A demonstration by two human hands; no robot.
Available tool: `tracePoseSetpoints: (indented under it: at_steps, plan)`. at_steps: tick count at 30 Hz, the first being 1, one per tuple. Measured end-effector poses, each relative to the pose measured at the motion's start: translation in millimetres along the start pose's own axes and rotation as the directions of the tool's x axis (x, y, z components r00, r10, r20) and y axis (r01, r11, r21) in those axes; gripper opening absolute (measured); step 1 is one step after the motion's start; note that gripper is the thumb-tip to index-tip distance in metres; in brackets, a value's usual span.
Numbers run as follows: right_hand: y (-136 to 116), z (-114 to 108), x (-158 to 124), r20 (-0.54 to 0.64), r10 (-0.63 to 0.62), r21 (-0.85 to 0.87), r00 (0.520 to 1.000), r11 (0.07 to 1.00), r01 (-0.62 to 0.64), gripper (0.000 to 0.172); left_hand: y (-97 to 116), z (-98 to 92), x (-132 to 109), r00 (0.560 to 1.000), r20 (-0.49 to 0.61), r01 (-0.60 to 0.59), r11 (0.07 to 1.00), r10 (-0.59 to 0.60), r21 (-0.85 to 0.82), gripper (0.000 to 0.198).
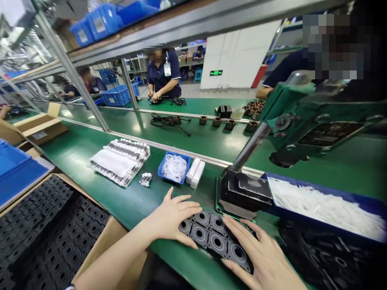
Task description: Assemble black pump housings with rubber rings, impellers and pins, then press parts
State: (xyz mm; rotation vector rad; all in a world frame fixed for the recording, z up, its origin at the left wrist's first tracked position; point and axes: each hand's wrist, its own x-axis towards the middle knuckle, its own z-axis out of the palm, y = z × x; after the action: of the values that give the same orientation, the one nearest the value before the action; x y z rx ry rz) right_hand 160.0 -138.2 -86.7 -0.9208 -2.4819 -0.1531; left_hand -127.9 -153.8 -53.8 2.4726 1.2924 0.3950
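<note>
Several black square parts (217, 243), each with a round hole and a ring, form a two-row block at the near edge of the green bench. My left hand (171, 219) is around the block's left end, its thumb on the near side and its fingers spread along the far side. Around the right end is my right hand (260, 253), with its fingers over the far edge and its thumb at the near edge. Both hands touch the parts. Whether the block is lifted off the bench, I cannot tell.
A green press (320, 121) stands behind my right hand. Around me are a bin of white strips (326, 207), a blue tray of white rings (173, 168), stacked white-and-black parts (121, 159) and a carton of black parts (51, 233). A co-worker (163, 72) handles cables opposite.
</note>
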Motion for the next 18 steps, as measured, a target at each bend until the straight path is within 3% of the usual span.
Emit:
tracePoseSetpoints:
  at_steps: [3, 5, 6, 9, 12, 15, 18]
  plan:
    - [3, -5, 2, -0.017, -0.028, -0.034, 0.999, 0.999, 0.028, 0.075, 1, -7.8, -6, 0.998, -0.045, 0.047, 0.999, -0.046, 0.016, 0.089]
    - [7, -13, 3, -0.053, -0.001, -0.024, 0.999, 1.0, 0.0, 0.073, -7, -18.7, -13, 0.964, -0.146, 0.234, 0.97, -0.222, 0.067, 0.085]
    - [10, -18, 2, -0.083, 0.027, 0.0, 0.996, 1.0, -0.027, 0.07, -14, -24.9, -17, 0.916, -0.22, 0.361, 0.929, -0.337, 0.082, 0.078]
    - [15, -30, -4, -0.159, 0.143, 0.108, 0.977, 0.986, -0.127, 0.06, -47, -39.9, -23, 0.7, -0.386, 0.67, 0.74, -0.601, 0.062, 0.054]
    - [16, -32, -12, -0.163, 0.218, 0.174, 0.962, 0.966, -0.189, 0.051, -83, -45.1, -20, 0.573, -0.367, 0.796, 0.605, -0.733, 0.035, 0.043]
    - [15, -27, -18, -0.16, 0.219, 0.192, 0.963, 0.963, -0.187, 0.044, -104, -47.8, -13, 0.549, -0.299, 0.817, 0.577, -0.781, -0.008, 0.034]
    - [14, -28, -21, -0.161, 0.237, 0.202, 0.958, 0.958, -0.204, 0.038, -100, -55.3, -15, 0.594, -0.297, 0.763, 0.64, -0.748, -0.087, 0.027]
